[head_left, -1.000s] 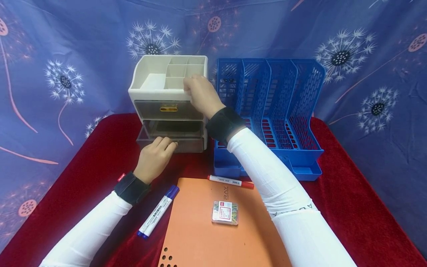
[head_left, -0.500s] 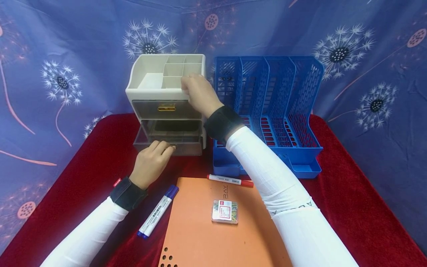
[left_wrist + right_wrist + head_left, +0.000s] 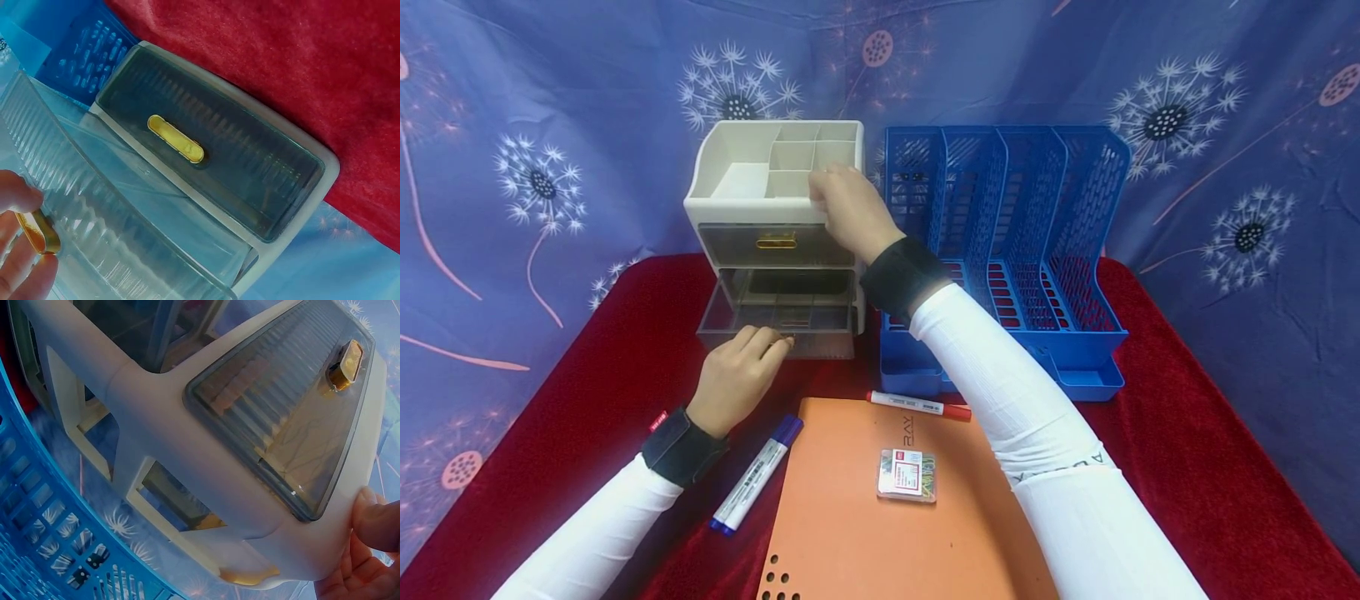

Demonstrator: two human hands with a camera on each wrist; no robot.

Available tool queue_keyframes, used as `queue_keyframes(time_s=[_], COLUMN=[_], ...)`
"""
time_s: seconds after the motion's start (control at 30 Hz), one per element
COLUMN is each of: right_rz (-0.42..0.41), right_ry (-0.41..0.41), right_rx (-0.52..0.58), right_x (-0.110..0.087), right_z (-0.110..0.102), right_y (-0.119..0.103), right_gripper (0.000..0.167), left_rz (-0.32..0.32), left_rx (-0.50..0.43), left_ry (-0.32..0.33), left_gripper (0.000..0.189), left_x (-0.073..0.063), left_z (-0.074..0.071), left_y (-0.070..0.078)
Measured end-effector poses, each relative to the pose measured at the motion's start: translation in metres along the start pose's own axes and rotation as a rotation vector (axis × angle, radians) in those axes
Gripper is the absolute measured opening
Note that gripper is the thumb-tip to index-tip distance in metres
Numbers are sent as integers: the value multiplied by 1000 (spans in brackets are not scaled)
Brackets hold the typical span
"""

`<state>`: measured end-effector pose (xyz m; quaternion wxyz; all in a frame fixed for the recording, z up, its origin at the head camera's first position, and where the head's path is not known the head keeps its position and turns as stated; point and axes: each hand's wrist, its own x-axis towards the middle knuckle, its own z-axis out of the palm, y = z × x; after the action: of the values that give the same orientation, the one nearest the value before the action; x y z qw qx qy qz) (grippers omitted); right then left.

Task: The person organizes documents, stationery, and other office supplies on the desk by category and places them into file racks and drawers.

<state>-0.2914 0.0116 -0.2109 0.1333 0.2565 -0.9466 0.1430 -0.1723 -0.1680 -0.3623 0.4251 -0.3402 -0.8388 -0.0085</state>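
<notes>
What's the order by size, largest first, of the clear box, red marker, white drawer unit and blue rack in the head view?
1. Blue rack, though partly covered
2. White drawer unit
3. Clear box and red marker, too close to rank: marker longer but thinner

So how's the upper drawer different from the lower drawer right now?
The upper drawer is shut, while the lower drawer is pulled out. The left hand pinches the lower drawer's gold handle; the upper drawer's handle is untouched. Both are see-through and have gold handles.

Blue dandelion-print cloth (image 3: 992, 62) behind a red-covered table (image 3: 1180, 433).
</notes>
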Motion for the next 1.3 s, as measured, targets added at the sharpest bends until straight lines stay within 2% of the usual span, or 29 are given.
queue_keyframes(time_s=[0.23,0.67,1.03,1.3], right_rz=[-9,-21,-62,-49], right_ry=[9,20,53,35], right_rx=[6,11,13,5], right_x=[0,0,-1,0], right_z=[0,1,2,0], right_y=[2,2,4,2], right_gripper=[19,18,16,18], left_rz=[22,7,-8,-4], left_rx=[-5,-3,-55,-52], left_ry=[-12,-10,18,10], left_gripper=[27,32,20,15], left_x=[-3,-8,-10,-8], left_z=[-5,-6,-6,-17], left_y=[5,8,9,18])
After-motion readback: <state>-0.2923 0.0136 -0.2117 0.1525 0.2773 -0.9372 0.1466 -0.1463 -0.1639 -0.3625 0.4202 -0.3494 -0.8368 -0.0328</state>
